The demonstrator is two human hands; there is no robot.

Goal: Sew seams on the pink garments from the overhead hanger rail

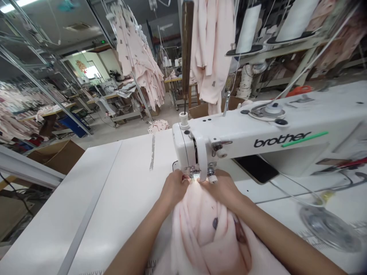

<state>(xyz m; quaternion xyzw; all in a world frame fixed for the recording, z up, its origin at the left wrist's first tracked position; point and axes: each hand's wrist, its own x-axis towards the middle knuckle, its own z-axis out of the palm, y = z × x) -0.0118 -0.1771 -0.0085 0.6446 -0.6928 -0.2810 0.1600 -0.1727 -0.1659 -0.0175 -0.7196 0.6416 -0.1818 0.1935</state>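
Note:
A pale pink garment (200, 217) with dark printed spots runs from the front edge of the table up to the needle area of a white sewing machine (235, 133). My left hand (174, 187) pinches the fabric just left of the lit presser foot. On the other side, my right hand (219, 185) grips the cloth close to the needle, its fingertips partly behind the machine's head. The garment hangs in folds between my forearms. The needle itself is too small to make out.
A black phone (256, 168) lies under the machine's arm. A screwdriver (187, 49) stands upright on the machine's head. Thread cones (249, 28) stand behind at right. Pink garments (137, 57) hang beyond the white table (114, 206). A cardboard box (57, 156) is at left.

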